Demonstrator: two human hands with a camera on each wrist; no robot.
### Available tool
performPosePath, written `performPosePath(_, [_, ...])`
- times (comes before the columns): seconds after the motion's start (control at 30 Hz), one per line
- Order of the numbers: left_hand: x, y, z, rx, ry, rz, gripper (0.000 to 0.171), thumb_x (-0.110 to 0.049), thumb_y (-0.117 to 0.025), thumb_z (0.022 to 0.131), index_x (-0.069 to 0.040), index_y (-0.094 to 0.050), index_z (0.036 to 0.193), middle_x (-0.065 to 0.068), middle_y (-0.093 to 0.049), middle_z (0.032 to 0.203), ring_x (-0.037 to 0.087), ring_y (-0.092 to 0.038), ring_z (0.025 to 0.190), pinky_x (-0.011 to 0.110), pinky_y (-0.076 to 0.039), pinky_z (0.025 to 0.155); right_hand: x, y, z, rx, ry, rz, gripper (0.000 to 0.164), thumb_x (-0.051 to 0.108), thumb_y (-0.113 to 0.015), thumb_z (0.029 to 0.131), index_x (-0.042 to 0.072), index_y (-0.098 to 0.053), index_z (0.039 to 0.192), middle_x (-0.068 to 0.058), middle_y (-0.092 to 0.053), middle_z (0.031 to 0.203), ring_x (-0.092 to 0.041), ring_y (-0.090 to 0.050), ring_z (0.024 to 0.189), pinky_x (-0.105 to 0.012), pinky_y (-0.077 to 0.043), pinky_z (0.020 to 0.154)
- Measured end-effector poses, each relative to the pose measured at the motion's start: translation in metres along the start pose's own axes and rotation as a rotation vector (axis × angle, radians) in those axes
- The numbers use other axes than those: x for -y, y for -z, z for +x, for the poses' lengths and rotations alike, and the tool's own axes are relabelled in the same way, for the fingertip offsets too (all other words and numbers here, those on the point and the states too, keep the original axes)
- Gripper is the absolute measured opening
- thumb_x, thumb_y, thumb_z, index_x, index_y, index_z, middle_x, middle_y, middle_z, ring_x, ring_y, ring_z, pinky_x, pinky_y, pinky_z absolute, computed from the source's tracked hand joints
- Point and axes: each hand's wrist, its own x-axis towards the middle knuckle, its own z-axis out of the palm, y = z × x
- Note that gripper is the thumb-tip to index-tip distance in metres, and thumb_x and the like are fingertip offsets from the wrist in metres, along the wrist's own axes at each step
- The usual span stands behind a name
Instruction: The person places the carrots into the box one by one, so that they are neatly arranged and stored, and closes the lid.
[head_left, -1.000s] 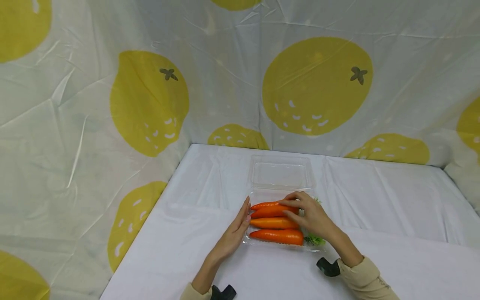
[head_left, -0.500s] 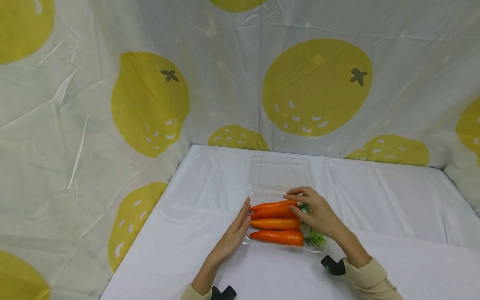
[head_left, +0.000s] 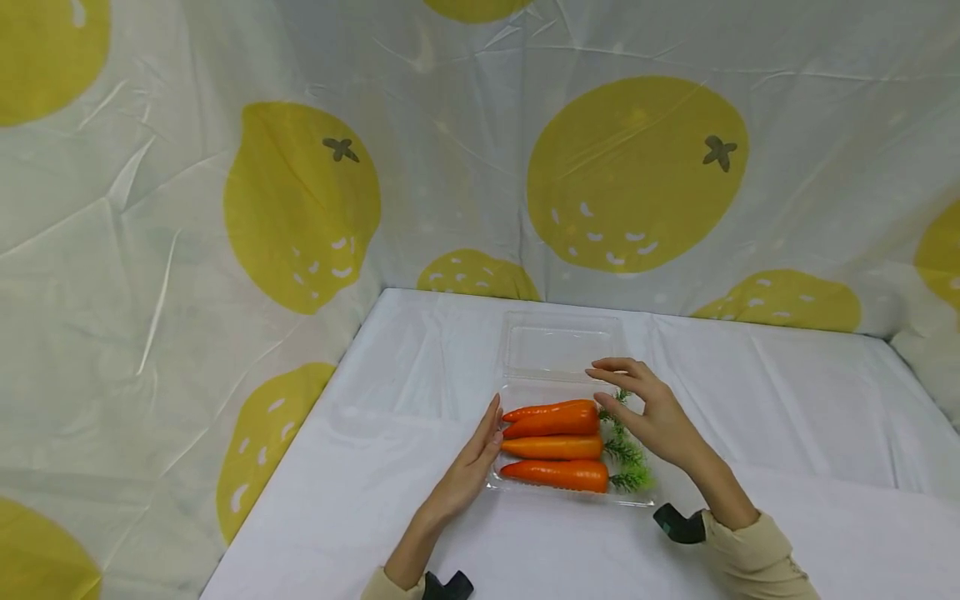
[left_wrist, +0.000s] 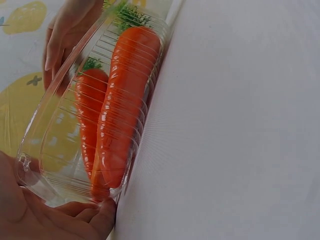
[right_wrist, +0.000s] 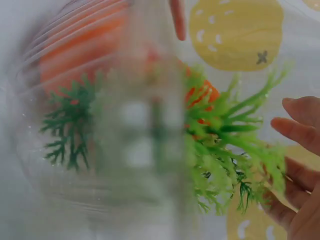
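Observation:
Several orange carrots (head_left: 555,475) with leafy green tops (head_left: 633,479) lie side by side in a clear plastic clamshell box (head_left: 543,392). Their tips point left and the tops lie at the right end. My left hand (head_left: 465,475) rests against the box's left end with its fingers straight. In the left wrist view its fingers (left_wrist: 95,217) are at that end, below the carrot tips. Over the box's back right corner, my right hand (head_left: 660,412) is held with fingers apart and nothing gripped. In the right wrist view it is beside the green leaves (right_wrist: 225,145); whether it touches them, I cannot tell.
The box's clear lid (head_left: 564,346) lies folded back behind it on the white-covered table (head_left: 787,400). A curtain with a lemon print (head_left: 637,175) hangs behind the table and along its left side. A dark wrist device (head_left: 678,525) sits by the right sleeve.
My right hand has moved off the back carrots, going right and slightly back, and its fingers have spread. More of the green tops shows. My left hand has stayed at the box's end.

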Motion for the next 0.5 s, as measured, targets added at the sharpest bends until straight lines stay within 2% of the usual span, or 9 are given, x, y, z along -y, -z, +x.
performPosePath(0.03, [0.0,0.0,0.0,0.001,0.001,-0.002,0.062,-0.026,-0.034,0.115,-0.02,-0.003,0.168,0.011,-0.009,0.175,0.028,-0.013,0.162,0.05,-0.017,0.129,0.0,0.001,0.0,0.0,-0.014,0.001,0.043,0.003,-0.072,0.095,0.012,-0.068,0.136,-0.009,-0.062,0.139,-0.027,-0.055,0.13,-0.015,-0.046,0.1])
performPosePath(0.1, [0.0,0.0,0.0,0.001,0.004,-0.007,0.062,-0.026,-0.033,0.115,-0.021,-0.003,0.168,0.012,-0.009,0.175,0.029,-0.013,0.162,0.05,-0.017,0.129,-0.002,0.002,0.0,0.004,-0.047,0.005,0.043,0.006,-0.071,0.096,0.012,-0.066,0.139,-0.01,-0.059,0.142,-0.03,-0.054,0.133,-0.025,-0.048,0.106])
performPosePath(0.17, [0.001,0.0,0.0,-0.002,0.003,-0.007,0.062,-0.026,-0.033,0.115,-0.021,-0.002,0.168,0.013,-0.009,0.175,0.03,-0.013,0.162,0.051,-0.017,0.129,-0.003,0.004,0.0,0.014,-0.085,0.012,0.044,0.008,-0.069,0.098,0.011,-0.064,0.142,-0.011,-0.057,0.146,-0.034,-0.052,0.136,-0.043,-0.05,0.109])
performPosePath(0.27, [0.001,-0.001,0.0,-0.006,0.002,-0.01,0.062,-0.026,-0.033,0.115,-0.022,-0.001,0.168,0.014,-0.009,0.175,0.032,-0.013,0.162,0.052,-0.017,0.129,-0.008,0.007,-0.001,0.034,-0.16,0.037,0.046,0.013,-0.066,0.101,0.011,-0.058,0.147,-0.013,-0.05,0.152,-0.04,-0.046,0.142,-0.069,-0.042,0.109])
performPosePath(0.33, [0.001,-0.001,0.0,-0.01,0.002,-0.011,0.063,-0.026,-0.033,0.115,-0.023,-0.001,0.168,0.015,-0.009,0.175,0.033,-0.014,0.162,0.052,-0.018,0.129,-0.013,0.009,-0.001,0.045,-0.211,0.064,0.048,0.017,-0.064,0.103,0.011,-0.054,0.15,-0.015,-0.045,0.157,-0.043,-0.042,0.145,-0.075,-0.036,0.111])
performPosePath(0.5, [-0.001,-0.001,0.0,-0.017,0.004,-0.018,0.064,-0.027,-0.033,0.115,-0.023,0.003,0.168,0.017,-0.009,0.174,0.034,-0.014,0.162,0.054,-0.018,0.129,-0.021,0.017,0.0,0.083,-0.362,0.131,0.053,0.029,-0.056,0.108,0.012,-0.043,0.156,-0.018,-0.035,0.164,-0.048,-0.03,0.151,-0.077,-0.027,0.116])
